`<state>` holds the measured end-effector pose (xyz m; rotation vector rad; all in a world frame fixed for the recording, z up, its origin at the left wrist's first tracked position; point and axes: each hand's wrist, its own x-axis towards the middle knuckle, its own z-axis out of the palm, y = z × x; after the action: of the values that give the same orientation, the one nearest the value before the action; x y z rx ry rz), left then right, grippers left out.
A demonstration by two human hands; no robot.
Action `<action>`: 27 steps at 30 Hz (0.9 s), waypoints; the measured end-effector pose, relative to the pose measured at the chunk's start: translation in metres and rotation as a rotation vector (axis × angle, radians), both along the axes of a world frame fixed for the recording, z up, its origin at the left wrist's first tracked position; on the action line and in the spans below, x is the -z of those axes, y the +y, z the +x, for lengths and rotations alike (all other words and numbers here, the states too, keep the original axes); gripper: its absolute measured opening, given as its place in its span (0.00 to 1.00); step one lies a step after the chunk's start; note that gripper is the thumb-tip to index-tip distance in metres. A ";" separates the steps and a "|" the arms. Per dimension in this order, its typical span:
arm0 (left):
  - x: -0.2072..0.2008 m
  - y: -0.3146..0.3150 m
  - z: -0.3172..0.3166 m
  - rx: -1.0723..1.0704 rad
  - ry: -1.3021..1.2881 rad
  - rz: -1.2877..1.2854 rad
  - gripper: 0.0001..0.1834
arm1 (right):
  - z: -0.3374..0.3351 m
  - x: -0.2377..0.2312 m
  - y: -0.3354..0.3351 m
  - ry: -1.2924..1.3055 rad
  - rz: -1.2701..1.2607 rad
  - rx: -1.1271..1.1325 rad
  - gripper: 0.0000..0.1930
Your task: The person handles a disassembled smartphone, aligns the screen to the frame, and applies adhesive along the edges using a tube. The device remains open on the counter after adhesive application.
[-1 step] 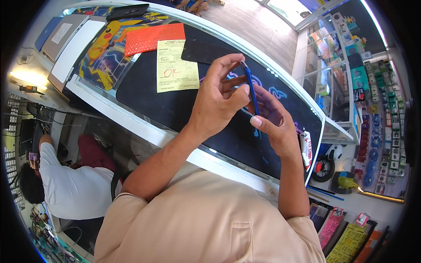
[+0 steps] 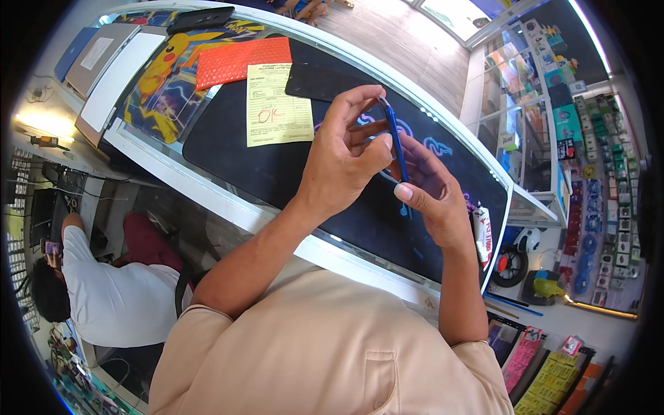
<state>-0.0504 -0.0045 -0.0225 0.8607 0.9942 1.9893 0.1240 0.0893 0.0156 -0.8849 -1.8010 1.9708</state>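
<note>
Slab (image 2: 394, 128), thin and blue, was in both your hands in the head view, held over the black mat (image 2: 232, 149) and turned so that its narrow edge faced you. Your left hand (image 2: 337, 162) had its fingers clamped on the upper part, the index fingertip at the top end and the thumb lower down against the side. Your right hand (image 2: 437, 204) held the lower part, its thumb at the near side and its other fingers curled, partly hidden, behind.

Beyond your left hand a black panel (image 2: 319, 80) lay on the mat, close to a yellow slip (image 2: 280, 124) with red handwriting. An orange bubble pouch (image 2: 242, 59) lay just past the slip, touching it. By your right wrist, at the right end of the white-edged worktop (image 2: 183, 183), there was a white tube (image 2: 481, 235) with red print. Toward the far left of the worktop you had a black device (image 2: 200, 19) and a stack of laptops (image 2: 124, 69), with a yellow cartoon figure (image 2: 162, 62) printed on the surface between them and the pouch. To your left sat a co-worker (image 2: 124, 297) in a white shirt.
</note>
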 end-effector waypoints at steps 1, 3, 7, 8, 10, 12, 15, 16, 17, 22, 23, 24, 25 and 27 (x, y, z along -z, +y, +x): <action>0.001 0.003 -0.002 -0.004 0.008 0.011 0.36 | -0.002 0.002 0.004 0.034 0.013 -0.010 0.46; 0.002 0.004 -0.002 -0.006 -0.002 0.021 0.37 | -0.002 0.003 0.005 0.050 0.009 -0.021 0.43; 0.004 0.005 -0.002 -0.001 0.004 0.023 0.37 | -0.002 0.004 0.004 0.044 0.011 -0.012 0.45; 0.004 0.005 -0.002 0.000 0.001 0.024 0.37 | -0.002 0.004 0.004 0.033 0.016 -0.008 0.46; 0.005 0.006 -0.001 0.001 -0.003 0.028 0.37 | -0.002 0.005 0.004 0.024 0.019 -0.003 0.47; 0.005 0.006 0.000 0.000 -0.005 0.023 0.37 | -0.001 0.006 0.004 0.037 0.012 -0.006 0.48; 0.007 0.007 0.000 -0.002 -0.003 0.027 0.37 | 0.000 0.009 0.006 0.071 0.000 -0.019 0.45; 0.007 0.008 0.001 -0.002 -0.006 0.031 0.38 | 0.000 0.010 0.006 0.072 -0.002 -0.016 0.45; 0.007 0.008 0.001 -0.006 0.000 0.036 0.37 | 0.001 0.011 0.006 0.073 -0.005 -0.014 0.44; 0.006 0.008 0.005 -0.073 0.002 0.050 0.31 | 0.002 0.016 0.006 0.088 0.009 -0.009 0.45; 0.005 0.008 0.005 -0.077 0.026 0.046 0.30 | 0.002 0.015 0.005 0.087 0.001 -0.007 0.45; 0.005 0.008 0.004 -0.078 0.056 0.040 0.29 | 0.003 0.015 0.005 0.082 -0.010 0.002 0.45; 0.004 0.008 0.003 -0.078 0.086 0.034 0.28 | 0.003 0.015 0.004 0.092 -0.009 -0.010 0.45; 0.004 0.007 0.001 -0.068 0.157 0.006 0.27 | 0.004 0.014 0.003 0.104 -0.017 -0.019 0.46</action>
<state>-0.0490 0.0028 -0.0260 1.0114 1.1199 2.0065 0.1277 0.0927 0.0013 -0.7587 -1.7431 2.0074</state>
